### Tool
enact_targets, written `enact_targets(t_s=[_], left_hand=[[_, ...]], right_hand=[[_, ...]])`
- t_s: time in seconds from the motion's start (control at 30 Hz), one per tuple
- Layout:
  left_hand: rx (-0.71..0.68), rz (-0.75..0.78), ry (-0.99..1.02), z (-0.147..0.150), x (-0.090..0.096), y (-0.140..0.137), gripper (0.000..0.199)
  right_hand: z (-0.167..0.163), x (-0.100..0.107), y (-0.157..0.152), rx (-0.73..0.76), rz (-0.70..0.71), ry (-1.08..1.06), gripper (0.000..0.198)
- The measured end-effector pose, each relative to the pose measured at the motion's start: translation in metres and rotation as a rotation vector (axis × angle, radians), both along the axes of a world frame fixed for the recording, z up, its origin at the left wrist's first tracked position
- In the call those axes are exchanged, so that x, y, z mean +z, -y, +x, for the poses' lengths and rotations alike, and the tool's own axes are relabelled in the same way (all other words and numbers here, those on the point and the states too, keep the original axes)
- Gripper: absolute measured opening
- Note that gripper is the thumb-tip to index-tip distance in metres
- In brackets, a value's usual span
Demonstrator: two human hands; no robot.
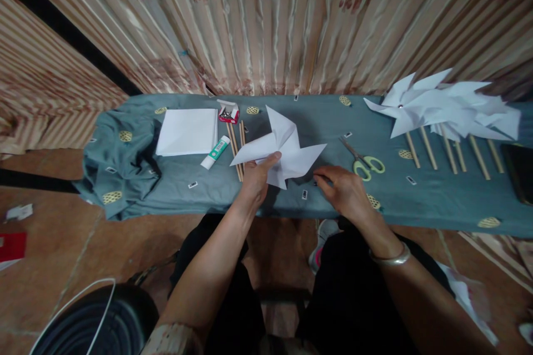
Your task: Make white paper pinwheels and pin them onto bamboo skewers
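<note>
My left hand (257, 177) grips a white paper pinwheel (287, 144) at its middle, the thumb pressed on the folded centre. Its blades spread out over the cloth. Just right of it, my right hand (343, 188) is low over the cloth with thumb and forefinger pinched together; whatever is between them is too small to make out. Wooden sticks (233, 141) lie partly under the pinwheel's left blade. Beyond them stands an opened small red and white box (229, 112) of metal pins. Green-handled scissors (363, 163) rest beside my right hand.
A stack of white paper (188, 132) and a glue stick (215, 152) lie left on the blue-green cloth (266, 211). Several pinwheels on sticks (441, 105) are piled at right, near a dark phone-like object (518, 169). A pleated curtain (258, 28) hangs behind.
</note>
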State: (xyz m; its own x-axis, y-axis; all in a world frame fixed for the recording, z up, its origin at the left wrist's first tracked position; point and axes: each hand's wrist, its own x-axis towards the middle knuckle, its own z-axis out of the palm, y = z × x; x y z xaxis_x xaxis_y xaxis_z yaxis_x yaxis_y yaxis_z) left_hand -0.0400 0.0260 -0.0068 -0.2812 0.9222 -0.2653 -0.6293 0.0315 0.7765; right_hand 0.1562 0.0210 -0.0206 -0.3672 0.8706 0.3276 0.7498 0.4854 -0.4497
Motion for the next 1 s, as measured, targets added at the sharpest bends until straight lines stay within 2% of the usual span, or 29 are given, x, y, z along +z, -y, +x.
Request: enact_targets(t_s=[0.13, 0.23, 0.37, 0.53, 0.7, 0.83, 1.0], left_hand=[[-0.028, -0.016, -0.009, 0.003, -0.003, 0.001, 0.037], [-0.049, -0.024, -0.031, 0.005, -0.004, 0.003, 0.033], [-0.091, -0.027, -0.049, 0.010, -0.005, 0.007, 0.038], [-0.153, -0.033, -0.076, 0.012, -0.001, 0.011, 0.046], [-0.167, -0.023, -0.094, 0.013, 0.001, 0.011, 0.047], [-0.160, -0.036, -0.094, 0.015, -0.001, 0.011, 0.047], [-0.180, -0.026, -0.088, 0.017, 0.000, 0.013, 0.046]], right_hand=[[-0.004, 0.020, 0.006, -0.112, 0.220, -0.024, 0.018], [-0.010, 0.030, 0.008, -0.119, 0.337, -0.061, 0.022], [-0.018, 0.027, 0.004, -0.089, 0.245, -0.110, 0.043], [-0.020, 0.018, -0.004, -0.081, 0.154, -0.137, 0.045], [-0.024, 0.017, -0.005, -0.071, 0.221, -0.143, 0.038], [-0.028, 0.017, -0.006, -0.064, 0.299, -0.122, 0.022], [-0.032, 0.019, -0.009, -0.090, 0.318, -0.093, 0.020]])
